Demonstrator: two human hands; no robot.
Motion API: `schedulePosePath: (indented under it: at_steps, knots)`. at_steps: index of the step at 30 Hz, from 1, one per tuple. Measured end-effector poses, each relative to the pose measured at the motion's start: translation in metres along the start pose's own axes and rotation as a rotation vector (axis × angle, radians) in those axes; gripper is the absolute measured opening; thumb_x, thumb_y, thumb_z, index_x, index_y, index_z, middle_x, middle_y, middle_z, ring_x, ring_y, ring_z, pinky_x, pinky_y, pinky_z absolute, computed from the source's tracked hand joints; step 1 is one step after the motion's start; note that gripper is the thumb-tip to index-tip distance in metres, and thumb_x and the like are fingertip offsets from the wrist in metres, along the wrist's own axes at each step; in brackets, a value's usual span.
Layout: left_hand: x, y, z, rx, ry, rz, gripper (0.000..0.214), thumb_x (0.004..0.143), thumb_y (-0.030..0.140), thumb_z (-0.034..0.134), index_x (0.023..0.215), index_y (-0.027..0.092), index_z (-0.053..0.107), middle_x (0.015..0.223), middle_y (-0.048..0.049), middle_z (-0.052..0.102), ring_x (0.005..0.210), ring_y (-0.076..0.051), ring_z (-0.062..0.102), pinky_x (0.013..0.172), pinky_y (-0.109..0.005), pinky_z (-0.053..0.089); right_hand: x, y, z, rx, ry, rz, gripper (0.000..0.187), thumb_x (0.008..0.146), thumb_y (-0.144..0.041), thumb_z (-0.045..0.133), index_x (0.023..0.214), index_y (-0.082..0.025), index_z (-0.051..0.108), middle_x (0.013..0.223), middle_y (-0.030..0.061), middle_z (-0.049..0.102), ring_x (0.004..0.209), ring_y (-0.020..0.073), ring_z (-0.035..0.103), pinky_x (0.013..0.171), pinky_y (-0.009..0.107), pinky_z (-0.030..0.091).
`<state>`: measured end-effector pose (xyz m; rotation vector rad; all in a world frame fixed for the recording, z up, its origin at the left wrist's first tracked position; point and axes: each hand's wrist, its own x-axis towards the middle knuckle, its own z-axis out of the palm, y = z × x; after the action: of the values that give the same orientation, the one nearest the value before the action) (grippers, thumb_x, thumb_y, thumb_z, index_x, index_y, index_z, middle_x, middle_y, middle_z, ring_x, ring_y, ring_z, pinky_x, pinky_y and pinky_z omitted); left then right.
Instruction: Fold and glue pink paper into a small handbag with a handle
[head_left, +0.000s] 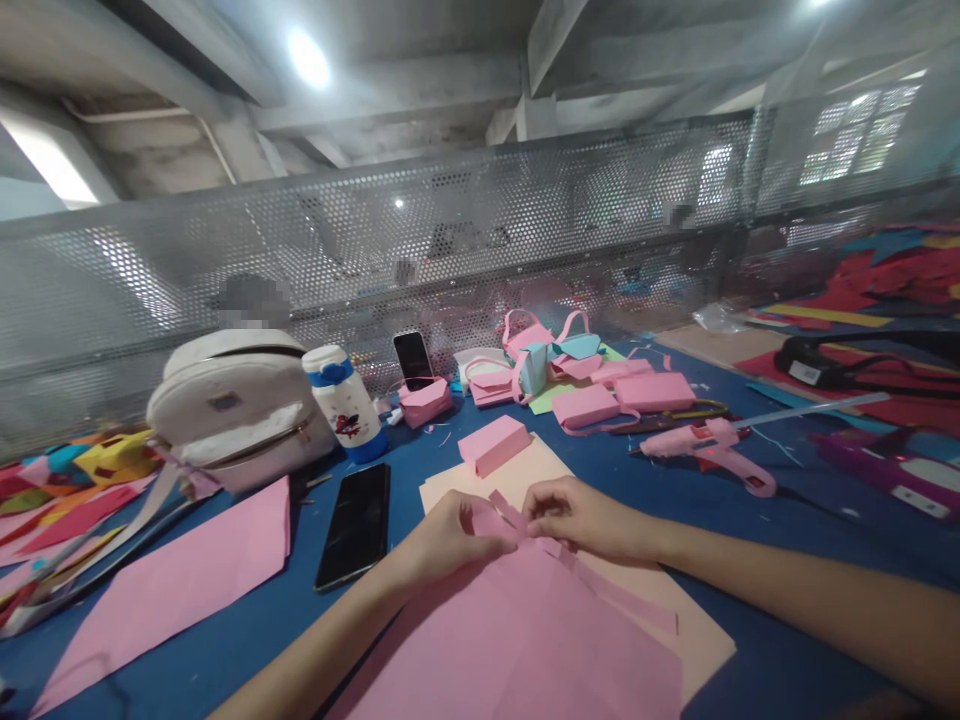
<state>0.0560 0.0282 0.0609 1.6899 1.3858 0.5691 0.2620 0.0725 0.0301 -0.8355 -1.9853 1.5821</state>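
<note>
Both my hands meet over a large pink paper sheet (517, 630) lying on a beige card (697, 625) in front of me. My left hand (442, 540) is closed, pinching the folded top edge of the pink sheet. My right hand (574, 515) is closed too, pinching a narrow pink paper strip (600, 585) that runs down to the right across the sheet. A small pink paper box (493, 444) stands just beyond my hands.
On the blue table: a black phone (355, 523), another pink sheet (172, 580) at left, a white bag (236, 405), a bottle (343, 400), a second phone (413, 358), several pink paper bags (585, 385), a pink glue gun (712, 450). A mesh fence (450, 230) runs behind.
</note>
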Motion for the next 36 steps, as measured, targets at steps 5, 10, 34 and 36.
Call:
schedulePosePath:
  at_steps: [5,10,34,36]
  knots:
    - [0.0,0.001,0.001,0.025,0.017,0.009,0.025,0.071,0.033,0.07,0.078,0.01,0.078,0.046,0.0084,0.038,0.044,-0.006,0.028,0.043,-0.02,0.022,-0.001,0.0,0.001,-0.024,0.01,-0.045,0.01,0.079,-0.024,0.063,0.075,-0.015,0.061,0.068,-0.0024,0.052,0.054,0.0081,0.042,0.046,0.019,0.033]
    - [0.001,-0.004,0.003,0.034,0.024,0.033,0.016,0.068,0.024,0.069,0.076,0.012,0.076,0.053,0.004,0.055,0.047,-0.008,0.042,0.044,-0.019,0.029,-0.002,-0.003,0.005,-0.096,0.043,-0.091,0.009,0.079,-0.023,0.063,0.075,-0.015,0.063,0.071,-0.0002,0.057,0.061,0.0112,0.046,0.053,0.021,0.035]
    - [-0.002,0.008,0.009,-0.055,0.083,0.042,0.014,0.066,0.026,0.072,0.063,0.012,0.073,0.056,-0.0015,0.067,0.051,-0.011,0.056,0.048,-0.02,0.04,-0.009,0.0,0.02,0.317,0.028,-0.024,0.019,0.078,-0.031,0.067,0.077,-0.017,0.053,0.053,-0.0084,0.041,0.047,0.0061,0.032,0.042,0.018,0.021]
    - [-0.002,0.009,0.008,-0.045,0.093,0.069,0.012,0.066,0.025,0.072,0.063,0.013,0.073,0.058,-0.0014,0.069,0.054,-0.011,0.057,0.053,-0.02,0.043,-0.009,0.0,0.02,0.331,0.032,-0.014,0.022,0.077,-0.033,0.068,0.077,-0.017,0.052,0.055,-0.0084,0.041,0.047,0.0055,0.031,0.041,0.017,0.02]
